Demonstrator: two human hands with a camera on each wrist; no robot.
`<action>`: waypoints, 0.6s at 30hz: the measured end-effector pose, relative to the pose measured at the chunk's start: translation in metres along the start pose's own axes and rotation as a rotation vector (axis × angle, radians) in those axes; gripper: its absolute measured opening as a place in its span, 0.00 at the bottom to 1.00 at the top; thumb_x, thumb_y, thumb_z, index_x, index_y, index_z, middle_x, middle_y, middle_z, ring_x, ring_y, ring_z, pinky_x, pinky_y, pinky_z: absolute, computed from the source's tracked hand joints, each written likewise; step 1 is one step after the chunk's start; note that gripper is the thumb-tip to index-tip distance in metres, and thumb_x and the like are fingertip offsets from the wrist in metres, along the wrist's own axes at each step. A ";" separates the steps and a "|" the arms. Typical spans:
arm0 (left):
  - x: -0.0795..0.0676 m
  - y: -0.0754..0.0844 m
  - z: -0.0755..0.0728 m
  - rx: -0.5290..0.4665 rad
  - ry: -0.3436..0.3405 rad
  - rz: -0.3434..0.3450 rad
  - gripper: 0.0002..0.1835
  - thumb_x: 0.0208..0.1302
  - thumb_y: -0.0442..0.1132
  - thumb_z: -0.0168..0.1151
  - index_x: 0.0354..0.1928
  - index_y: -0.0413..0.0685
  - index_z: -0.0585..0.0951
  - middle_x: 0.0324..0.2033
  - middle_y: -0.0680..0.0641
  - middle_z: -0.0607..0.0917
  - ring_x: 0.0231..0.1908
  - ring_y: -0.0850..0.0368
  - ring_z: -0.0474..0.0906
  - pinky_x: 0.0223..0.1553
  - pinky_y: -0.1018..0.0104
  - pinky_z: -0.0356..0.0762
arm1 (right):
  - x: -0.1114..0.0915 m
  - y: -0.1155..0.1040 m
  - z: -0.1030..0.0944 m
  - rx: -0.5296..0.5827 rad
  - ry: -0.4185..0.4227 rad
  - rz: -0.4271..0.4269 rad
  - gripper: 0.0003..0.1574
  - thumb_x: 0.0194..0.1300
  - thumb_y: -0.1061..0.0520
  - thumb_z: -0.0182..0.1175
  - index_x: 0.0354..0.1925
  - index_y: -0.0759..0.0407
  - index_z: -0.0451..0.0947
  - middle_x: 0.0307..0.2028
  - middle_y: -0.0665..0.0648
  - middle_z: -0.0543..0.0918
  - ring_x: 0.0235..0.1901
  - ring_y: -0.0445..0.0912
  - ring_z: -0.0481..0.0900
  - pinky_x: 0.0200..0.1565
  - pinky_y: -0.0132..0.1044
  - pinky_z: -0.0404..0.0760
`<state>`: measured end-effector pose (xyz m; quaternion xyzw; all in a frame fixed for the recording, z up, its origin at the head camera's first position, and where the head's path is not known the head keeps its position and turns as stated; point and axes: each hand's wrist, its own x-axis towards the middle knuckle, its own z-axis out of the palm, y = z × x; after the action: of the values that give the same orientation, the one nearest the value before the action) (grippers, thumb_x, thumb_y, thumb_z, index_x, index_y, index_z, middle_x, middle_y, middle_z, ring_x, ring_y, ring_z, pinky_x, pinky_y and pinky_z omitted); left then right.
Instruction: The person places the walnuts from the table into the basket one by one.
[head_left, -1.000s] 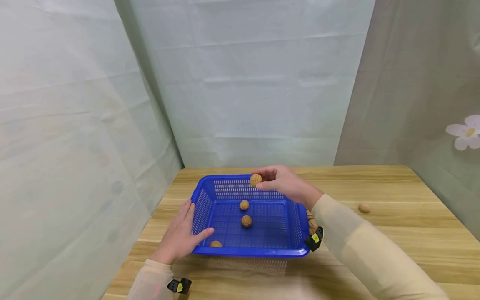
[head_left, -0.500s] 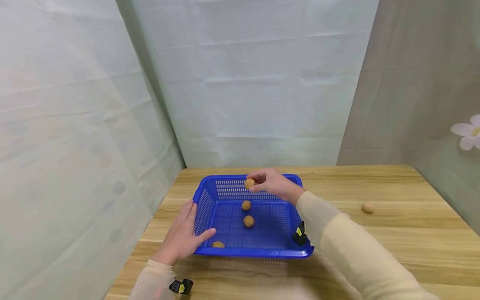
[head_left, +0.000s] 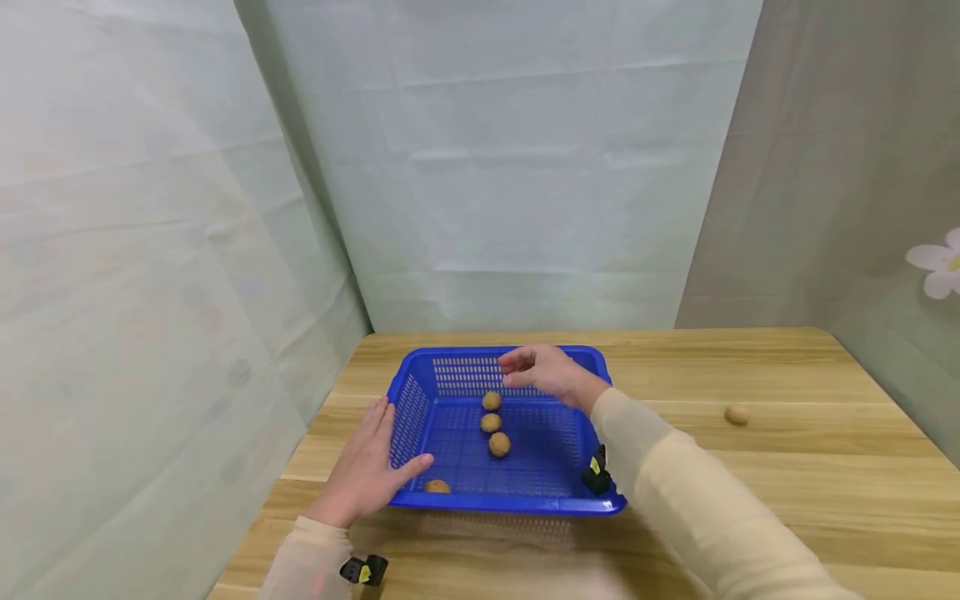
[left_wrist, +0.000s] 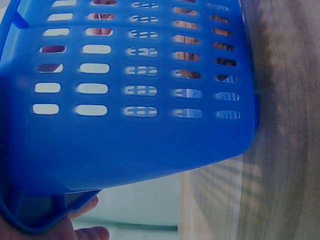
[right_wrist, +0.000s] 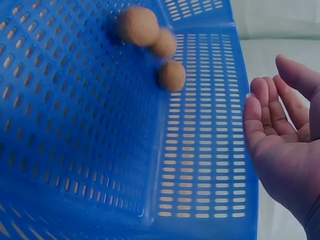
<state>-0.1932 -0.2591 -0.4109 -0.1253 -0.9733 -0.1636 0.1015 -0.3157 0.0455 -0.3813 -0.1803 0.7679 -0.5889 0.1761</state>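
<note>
A person's left hand (head_left: 365, 462) lies spread against the left rim of a rectangular blue plastic basket (head_left: 510, 505); the right hand (head_left: 546, 371), empty, fingers loosely curved, hovers at its far side. Inside are four round tan walnuts (head_left: 499, 444), likely light, hard-shelled and apt to roll, best pinched around the middle; a lone tan nut (head_left: 737, 414) lies right of the basket on the wood-grained surface (head_left: 825, 500).

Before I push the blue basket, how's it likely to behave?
The blue basket probably feels light for its size, since it looks like thin, slotted plastic. Being broad and shallow, it will likely slide rather than tip. The rounded walnuts inside may roll if it jerks.
</note>
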 end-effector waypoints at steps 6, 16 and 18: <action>0.001 -0.001 0.000 0.001 -0.009 0.001 0.58 0.58 0.73 0.52 0.71 0.27 0.53 0.72 0.32 0.50 0.72 0.36 0.43 0.67 0.41 0.50 | -0.001 -0.005 -0.002 0.045 0.000 -0.017 0.27 0.63 0.58 0.65 0.60 0.62 0.75 0.56 0.63 0.76 0.53 0.49 0.75 0.60 0.53 0.70; 0.002 0.001 0.001 -0.008 -0.004 -0.001 0.58 0.58 0.71 0.54 0.70 0.26 0.53 0.72 0.32 0.50 0.71 0.36 0.44 0.67 0.40 0.51 | -0.042 -0.046 -0.035 0.084 0.002 -0.128 0.26 0.66 0.59 0.61 0.61 0.63 0.72 0.55 0.61 0.78 0.56 0.53 0.74 0.60 0.48 0.71; 0.003 0.001 0.002 -0.013 -0.009 -0.009 0.59 0.57 0.73 0.53 0.71 0.27 0.52 0.72 0.33 0.49 0.72 0.36 0.43 0.67 0.41 0.50 | -0.059 -0.045 -0.050 0.071 0.025 -0.133 0.27 0.67 0.57 0.61 0.62 0.63 0.71 0.56 0.61 0.77 0.57 0.53 0.73 0.60 0.48 0.70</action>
<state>-0.1961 -0.2568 -0.4116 -0.1223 -0.9732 -0.1700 0.0954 -0.2851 0.1053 -0.3226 -0.2173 0.7350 -0.6283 0.1332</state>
